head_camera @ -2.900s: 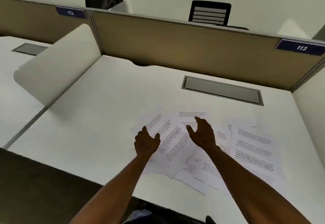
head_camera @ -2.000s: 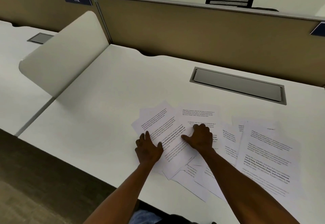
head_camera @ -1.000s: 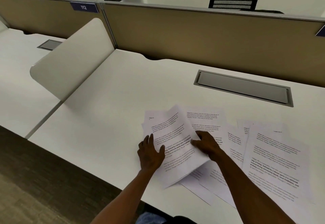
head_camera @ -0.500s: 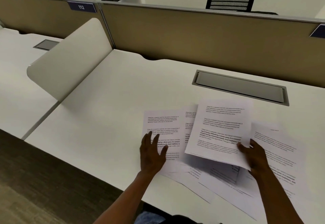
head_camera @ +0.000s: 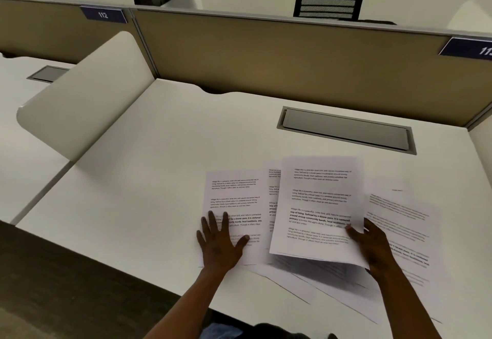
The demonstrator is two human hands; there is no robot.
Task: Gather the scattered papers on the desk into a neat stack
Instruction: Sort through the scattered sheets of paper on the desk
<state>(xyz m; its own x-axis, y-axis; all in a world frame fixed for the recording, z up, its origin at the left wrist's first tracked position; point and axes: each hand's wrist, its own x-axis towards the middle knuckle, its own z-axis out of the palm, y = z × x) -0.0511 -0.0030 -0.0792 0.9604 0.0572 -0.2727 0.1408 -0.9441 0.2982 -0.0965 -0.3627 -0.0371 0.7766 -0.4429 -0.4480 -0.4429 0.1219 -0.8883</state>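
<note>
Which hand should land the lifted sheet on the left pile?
Right. The right hand already grips the lifted sheet at its lower right corner. The left hand lies flat on the left pile, pinning it.

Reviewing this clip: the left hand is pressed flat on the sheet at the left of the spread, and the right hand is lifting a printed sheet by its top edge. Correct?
Not quite. The right hand grips the lifted sheet at its lower right corner, not its top edge; the head view shows this. The rest holds: the left hand lies flat on the leftmost sheet.
</note>
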